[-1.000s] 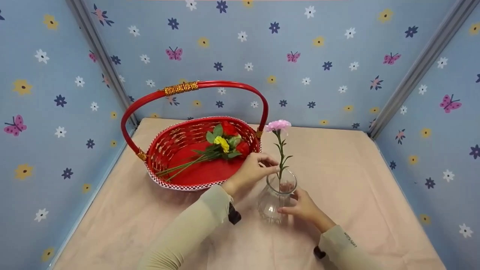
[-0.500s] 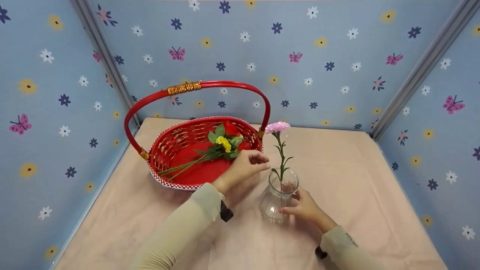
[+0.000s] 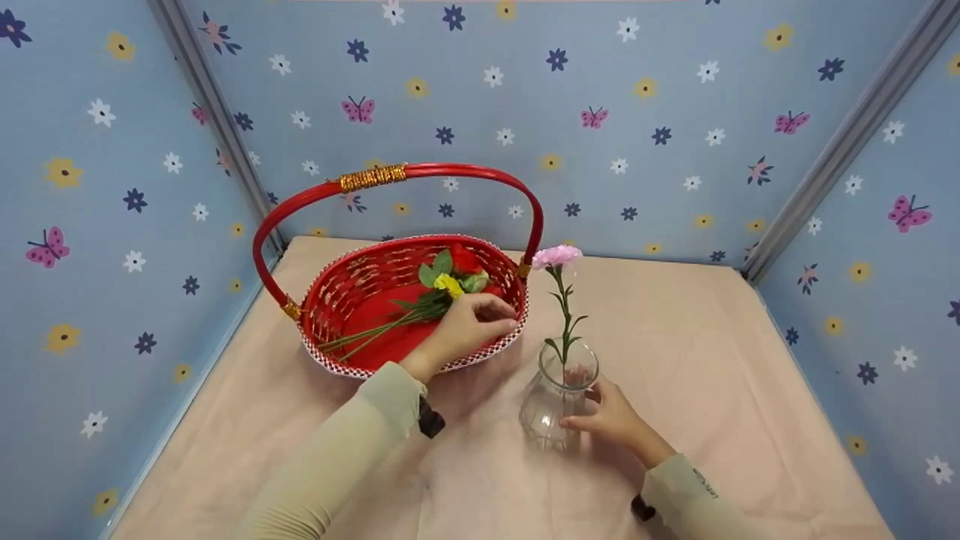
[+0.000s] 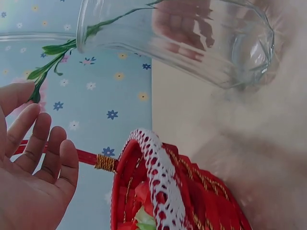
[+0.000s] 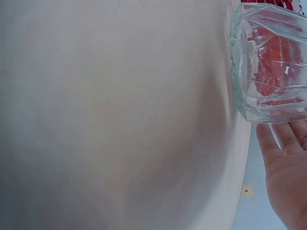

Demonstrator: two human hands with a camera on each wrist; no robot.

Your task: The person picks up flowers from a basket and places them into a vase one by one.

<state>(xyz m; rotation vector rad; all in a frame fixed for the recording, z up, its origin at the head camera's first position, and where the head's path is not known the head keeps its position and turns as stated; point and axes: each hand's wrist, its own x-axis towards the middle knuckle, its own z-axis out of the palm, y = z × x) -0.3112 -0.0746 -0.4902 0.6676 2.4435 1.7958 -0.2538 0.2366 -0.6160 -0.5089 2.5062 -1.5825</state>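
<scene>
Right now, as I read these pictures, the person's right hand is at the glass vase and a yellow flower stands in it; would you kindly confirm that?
Not quite: the head view shows that the flower standing in the glass vase is a pink flower, not a yellow one. The right hand is indeed at the vase.

Left forearm [image 3: 330,457], one: pale-sleeved, the cloth gathered in folds near my lower frame edge, angled forward and inward; black wrist camera [image 3: 430,418] on its inner side. Left hand [image 3: 461,330], one: fingers loosely bent, thumb apart; I get its palm side on the left-wrist feed. Right forearm [image 3: 697,495], one: pale-sleeved, angled inward. Right hand [image 3: 615,420], one: thumb and fingers in a gripping curve; partly cropped on my right-wrist feed.
</scene>
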